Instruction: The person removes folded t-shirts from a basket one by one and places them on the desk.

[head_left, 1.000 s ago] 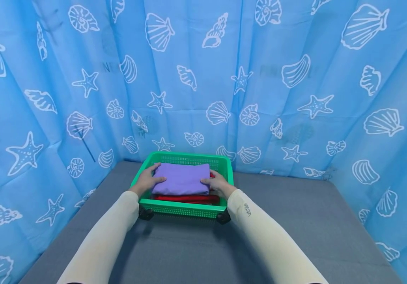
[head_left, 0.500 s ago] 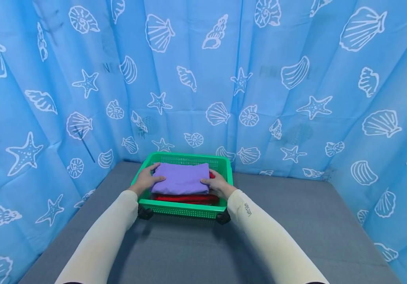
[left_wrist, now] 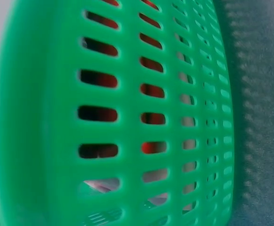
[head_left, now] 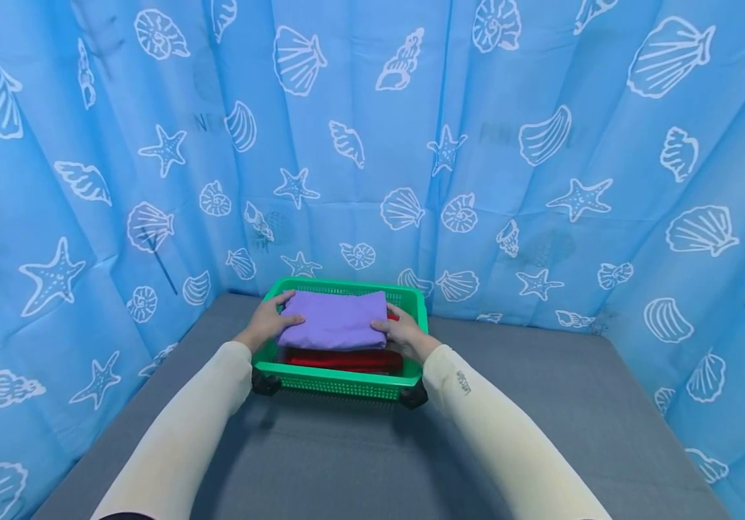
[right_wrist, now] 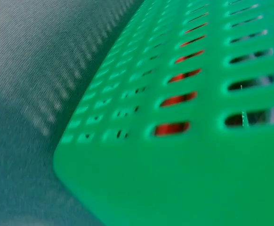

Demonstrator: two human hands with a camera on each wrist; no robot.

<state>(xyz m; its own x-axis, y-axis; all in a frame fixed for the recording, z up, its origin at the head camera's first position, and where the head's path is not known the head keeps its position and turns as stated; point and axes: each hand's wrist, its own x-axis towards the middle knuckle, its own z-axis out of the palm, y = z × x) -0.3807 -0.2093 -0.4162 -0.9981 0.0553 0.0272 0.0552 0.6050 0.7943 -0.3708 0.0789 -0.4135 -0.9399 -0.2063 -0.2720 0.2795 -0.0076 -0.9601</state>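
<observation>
A folded purple cloth (head_left: pixel 333 321) lies between my two hands inside the green plastic basket (head_left: pixel 346 379). My left hand (head_left: pixel 270 318) grips its left edge, thumb on top and fingers round the side. At the right edge my right hand (head_left: pixel 405 332) holds it the same way, thumb on top. Beneath the purple cloth, a folded red cloth (head_left: pixel 346 360) shows along the front of the basket. Both wrist views are filled by the slotted basket wall (left_wrist: pixel 127 132), with red showing through the slots; the hands are hidden there.
The basket stands on a grey cloth-covered table (head_left: pixel 515 404), near its back edge. A blue curtain (head_left: pixel 372 144) with white shell and starfish prints encloses the back and sides. Black wrist cameras (head_left: pixel 414 395) sit just in front of the basket's front wall.
Both hands have raised the purple cloth slightly, mostly at its front edge, so more of the red cloth shows below it. The head view has shifted a little.
</observation>
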